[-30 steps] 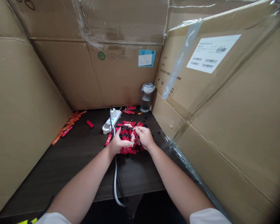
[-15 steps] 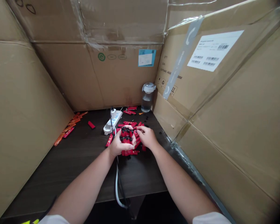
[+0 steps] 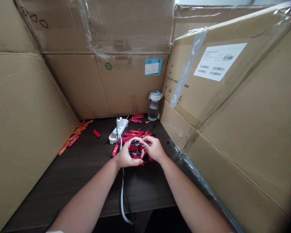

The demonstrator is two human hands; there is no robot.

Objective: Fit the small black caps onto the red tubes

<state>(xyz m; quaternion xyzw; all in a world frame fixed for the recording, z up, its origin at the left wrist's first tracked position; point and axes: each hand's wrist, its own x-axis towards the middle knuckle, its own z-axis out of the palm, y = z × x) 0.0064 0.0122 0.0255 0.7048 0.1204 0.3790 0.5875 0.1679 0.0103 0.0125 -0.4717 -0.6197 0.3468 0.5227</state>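
My left hand [image 3: 124, 157] and my right hand [image 3: 155, 149] are cupped together around a bundle of small red sticks with black ends [image 3: 135, 149], held upright just above the dark tabletop [image 3: 70, 171]. Both hands have fingers curled round the bundle. More loose red sticks [image 3: 133, 132] lie on the table right behind my hands, and a few more [image 3: 136, 118] rest near the back wall.
A white power strip [image 3: 118, 130] with a cable running off the front edge lies left of my hands. A clear bottle with a grey cap [image 3: 154, 106] stands at the back right. Orange and red sticks [image 3: 74, 136] line the left cardboard wall [image 3: 21, 129]. Cardboard boxes enclose the table.
The bundle was lying flatter with its red sides showing; now both hands have gathered it tighter and tipped it upright, so the black ends face me. The camera view shifted slightly.
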